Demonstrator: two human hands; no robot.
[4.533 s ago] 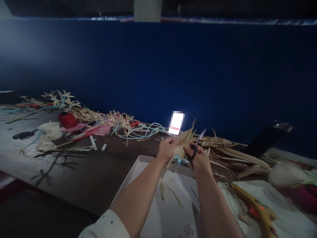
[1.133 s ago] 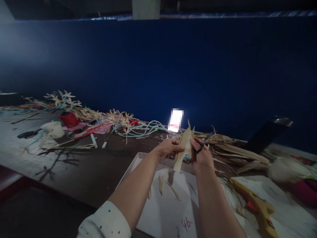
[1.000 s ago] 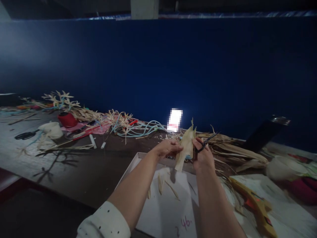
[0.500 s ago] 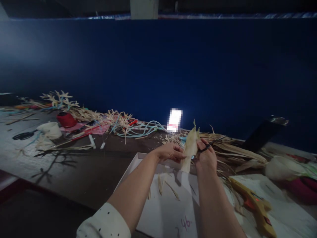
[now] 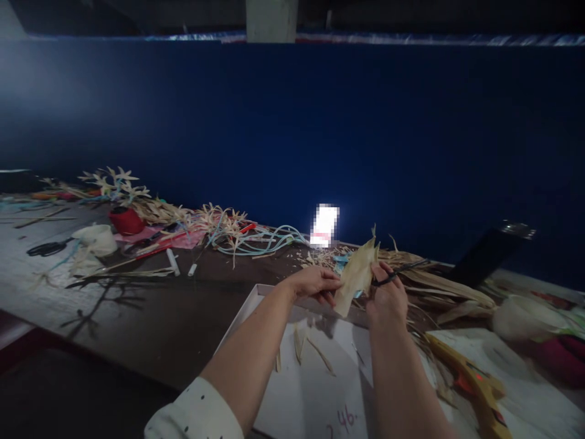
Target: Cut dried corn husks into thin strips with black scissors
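A pale, dry corn husk (image 5: 357,277) with pointed tips is held up between my two hands, over a shallow white box (image 5: 326,372). My left hand (image 5: 315,284) pinches the husk's left edge between thumb and fingers. On the other side my right hand (image 5: 387,296) grips the husk's right edge. Black scissors (image 5: 388,278) are also in that right hand, pointing away to the right, partly hidden by the fingers. Thin husk scraps (image 5: 320,355) lie inside the box.
A yellow glue gun (image 5: 475,381) with a red light lies at right on white paper. Dry husks (image 5: 457,286) lie behind it. Pale-blue wires (image 5: 269,239), a red thread spool (image 5: 127,220) and a white tape roll (image 5: 99,239) sit at left. A blue panel (image 5: 274,122) stands behind.
The husk has tilted, its tips leaning further right and its lower end lifted. Both hands keep their hold. The whole view has shifted slightly.
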